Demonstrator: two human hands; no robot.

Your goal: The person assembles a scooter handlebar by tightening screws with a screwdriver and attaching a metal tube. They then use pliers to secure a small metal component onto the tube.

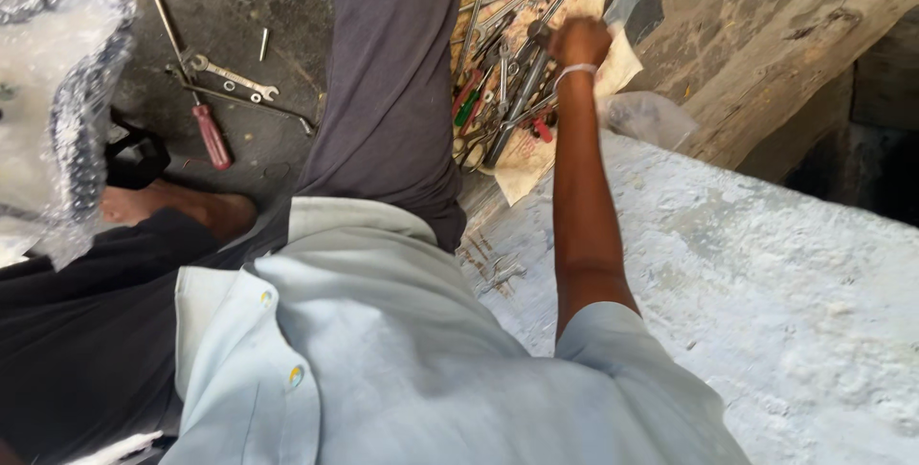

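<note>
1. The right hand is stretched far out in front of the person, at the end of a bare arm with a thin band on the wrist.
2. Its fingers are curled in over a pile of tools, and it touches the pile. I cannot tell if it grips one tool or just rests on them.
3. The pile is made of shiny metal wrenches and a few tools with red and green handles. It lies under the right hand and spreads out to its left.
4. The tools sit on a crumpled sheet of paper on the floor. The paper sticks out below the right hand.
5. A clear plastic bag lies just to the right of the wrist.
6. A big rough log lies farther to the right of the hand.
7. Well to the left of the hand, past the person's dark trouser leg, a red-handled screwdriver lies on the grey floor.
8. A silver wrench lies just above the screwdriver, with a long thin rod beside it.
9. A bare foot rests on the floor, below the screwdriver.
10. The left hand does not show.
</note>
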